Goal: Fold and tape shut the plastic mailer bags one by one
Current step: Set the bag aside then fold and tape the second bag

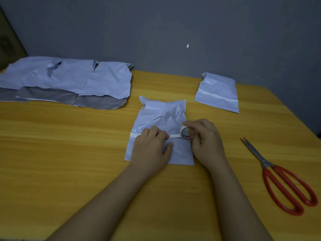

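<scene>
From the head view, a folded white mailer bag (pixel 160 119) is lying flat in the middle of the yellow wooden desk (pixel 69 153), its plastic creased and puffed slightly near the far end, perhaps with something inside, though the dim light is making that hard to tell. A strip of white tape (pixel 174 136) is running across the bag from its left side edge towards the right. The left hand (pixel 151 146) is resting on the bag over the strip, fingers bent down and pressing the tape flat, thumb lying out to the right on the plastic. The right hand (pixel 205 140) is pinching a small tape roll (pixel 186 134) between thumb and fingertips, the roll standing on edge at the strip's right end.

Near the far right edge of the desk a second mailer bag (pixel 218 91) is lying folded, a white tape band already crossing it. At the far left corner a pile of unfolded mailer bags (pixel 69 79) is spreading out, white faces up with grey inner flaps showing along the near side. Red-handled scissors (pixel 281 178) are lying closed by the right edge, blades pointing away from the person
</scene>
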`<state>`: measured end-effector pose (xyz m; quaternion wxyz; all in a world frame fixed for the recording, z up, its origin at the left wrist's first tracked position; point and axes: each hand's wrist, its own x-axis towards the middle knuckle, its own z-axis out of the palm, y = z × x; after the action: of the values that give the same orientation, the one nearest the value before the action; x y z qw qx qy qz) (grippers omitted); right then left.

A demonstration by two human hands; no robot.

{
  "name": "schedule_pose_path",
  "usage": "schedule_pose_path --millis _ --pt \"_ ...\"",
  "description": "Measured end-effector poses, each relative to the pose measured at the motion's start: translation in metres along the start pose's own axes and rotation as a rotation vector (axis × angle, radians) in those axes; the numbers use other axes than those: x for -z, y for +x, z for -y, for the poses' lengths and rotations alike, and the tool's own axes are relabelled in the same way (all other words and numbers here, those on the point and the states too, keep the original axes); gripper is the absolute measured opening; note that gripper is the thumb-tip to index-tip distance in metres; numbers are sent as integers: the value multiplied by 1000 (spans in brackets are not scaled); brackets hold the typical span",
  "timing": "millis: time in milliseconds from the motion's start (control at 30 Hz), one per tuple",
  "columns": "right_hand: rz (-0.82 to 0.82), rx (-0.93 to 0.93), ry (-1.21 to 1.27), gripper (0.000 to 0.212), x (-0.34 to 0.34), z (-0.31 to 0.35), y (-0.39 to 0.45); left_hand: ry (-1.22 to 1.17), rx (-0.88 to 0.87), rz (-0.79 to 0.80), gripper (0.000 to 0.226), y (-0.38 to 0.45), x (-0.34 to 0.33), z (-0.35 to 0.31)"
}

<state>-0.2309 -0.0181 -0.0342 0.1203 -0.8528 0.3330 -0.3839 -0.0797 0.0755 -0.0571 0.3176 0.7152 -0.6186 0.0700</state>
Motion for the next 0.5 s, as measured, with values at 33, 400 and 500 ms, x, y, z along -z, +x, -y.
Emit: schedule_pose_path --millis 33,400,500 --pt "-4 -2 1 44 0 0 0 -1 -1 -1 37 0 0 0" --pt "-115 -37 127 22 5 7 6 6 -2 -1 37 0 -2 1" --pt "-103 -43 143 22 6 5 5 8 -9 -5 37 0 -2 1"
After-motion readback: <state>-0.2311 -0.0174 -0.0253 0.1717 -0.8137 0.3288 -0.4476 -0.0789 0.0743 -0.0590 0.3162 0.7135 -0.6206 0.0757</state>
